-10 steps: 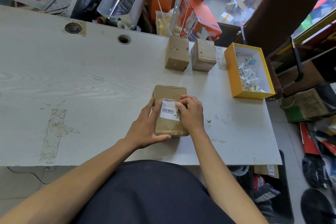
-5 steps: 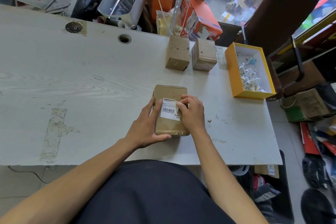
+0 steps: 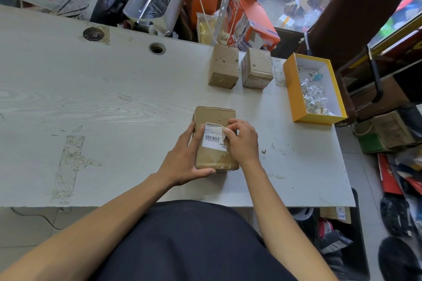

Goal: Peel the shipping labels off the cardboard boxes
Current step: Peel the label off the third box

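Shipping label (image 3: 212, 138), white with a barcode, sits on top of the cardboard box (image 3: 214, 141) lying flat on the pale counter (image 3: 102, 102) just in front of the person. Its right edge, at 3 o'clock, is curled up off the cardboard. The right hand (image 3: 242, 141) comes in from 5 o'clock with the wrist over the box's near right corner; its fingers are curled and the thumb and forefinger pinch that lifted edge of the label. The left hand (image 3: 185, 162) reaches in from 7 o'clock and holds the box along its left side: the fingers lie fairly straight up the left edge, one reaching onto the top beside the label, and the thumb wraps along the near end of the box.

At 12 o'clock from the held box, well apart from it near the far edge of the counter, two smaller cardboard boxes stand side by side, the left one (image 3: 223, 66) and the right one (image 3: 257, 68). At 2 o'clock a yellow tray (image 3: 294, 89) rests near the counter's right edge, with crumpled white paper scraps (image 3: 314, 96) lying inside it.
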`<action>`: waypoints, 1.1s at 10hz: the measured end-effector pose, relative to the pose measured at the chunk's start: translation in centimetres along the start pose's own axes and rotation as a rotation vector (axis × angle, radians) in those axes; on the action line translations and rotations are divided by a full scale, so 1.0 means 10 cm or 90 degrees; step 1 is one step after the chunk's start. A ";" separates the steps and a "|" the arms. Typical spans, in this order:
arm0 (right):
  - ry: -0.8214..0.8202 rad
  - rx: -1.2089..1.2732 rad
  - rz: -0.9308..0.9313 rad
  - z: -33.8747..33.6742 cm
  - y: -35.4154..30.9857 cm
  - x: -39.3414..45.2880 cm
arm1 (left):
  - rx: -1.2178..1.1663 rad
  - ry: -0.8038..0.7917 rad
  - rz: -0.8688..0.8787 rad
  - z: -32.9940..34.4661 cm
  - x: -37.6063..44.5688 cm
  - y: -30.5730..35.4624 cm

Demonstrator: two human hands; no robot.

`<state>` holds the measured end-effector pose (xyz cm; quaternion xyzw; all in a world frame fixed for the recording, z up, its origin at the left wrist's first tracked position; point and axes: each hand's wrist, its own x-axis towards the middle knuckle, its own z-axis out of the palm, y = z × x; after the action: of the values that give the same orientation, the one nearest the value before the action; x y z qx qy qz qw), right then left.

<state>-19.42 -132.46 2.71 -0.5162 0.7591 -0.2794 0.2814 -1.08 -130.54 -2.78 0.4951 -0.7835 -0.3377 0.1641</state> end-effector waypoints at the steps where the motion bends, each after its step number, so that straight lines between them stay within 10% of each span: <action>1: 0.002 -0.003 -0.003 0.00 0.01 0.01 | 0.005 0.001 0.003 0.00 0.00 0.00; 11: 0.005 0.005 0.004 0.01 0.03 0.01 | 0.006 0.007 0.010 0.02 0.01 -0.02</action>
<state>-19.58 -132.52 2.35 -0.5113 0.7611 -0.2833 0.2811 -1.10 -130.62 -3.07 0.4915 -0.7882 -0.3299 0.1684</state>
